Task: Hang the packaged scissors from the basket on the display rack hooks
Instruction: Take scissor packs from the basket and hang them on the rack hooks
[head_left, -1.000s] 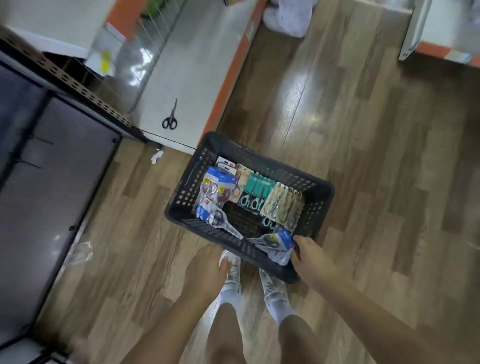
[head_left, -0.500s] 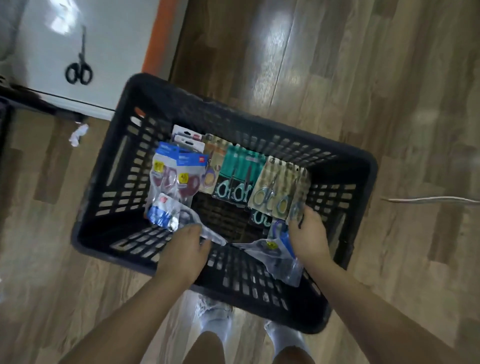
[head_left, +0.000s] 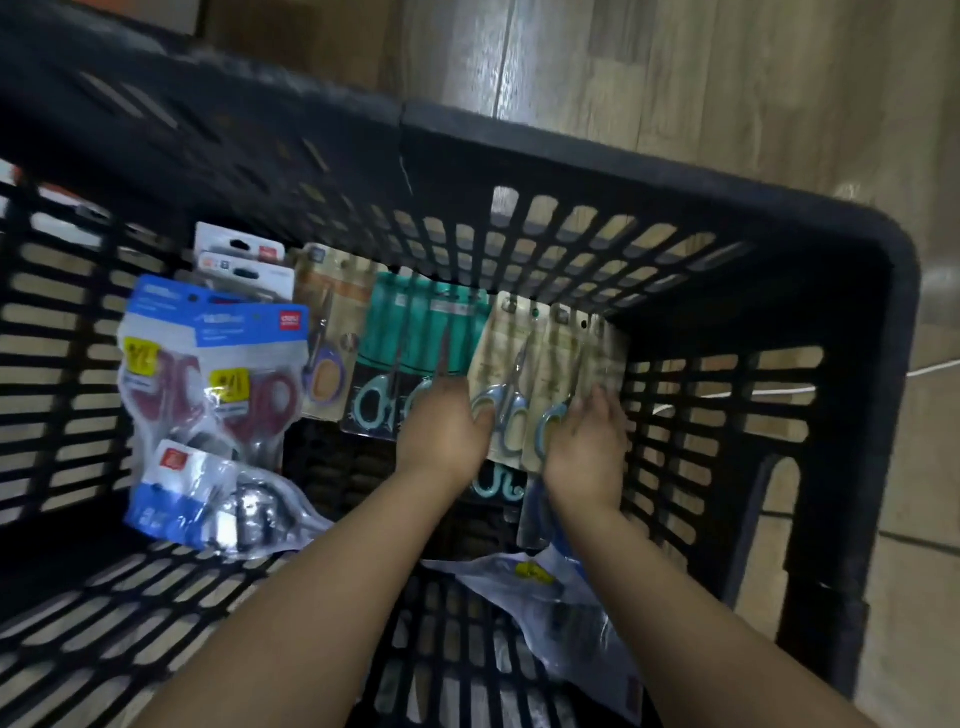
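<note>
A black slatted plastic basket (head_left: 649, 171) is seen from above, standing on a wood-plank floor (head_left: 727, 67). Packaged scissors are stood in a row against its far wall.

From left to right the row is made up of: blue-and-white pouches (head_left: 208, 364) holding red-handled scissors and bearing yellow stickers; grey-headed cards (head_left: 236, 254) behind them; a tan card (head_left: 324, 338) with purple-handled scissors; teal cards (head_left: 415, 332) with light-blue-handled scissors; and beige cards (head_left: 524, 358) with blue-grey-handled scissors.

A further blue-and-white pouch (head_left: 208, 499) lies on the basket bottom at the left. A clear pouch (head_left: 561, 613) with a yellow sticker lies against the near wall, below the right forearm.

The left hand (head_left: 441, 431) is placed at the lower edge of the teal and beige cards, with the thumb laid on the front of a beige card; whether this grip is closed on a card cannot be told. The right hand (head_left: 587, 441) is held against the rightmost beige cards with its fingers curled over their edge, gripping them.

A thin white cord (head_left: 930, 370) is seen on the floor at the right.
</note>
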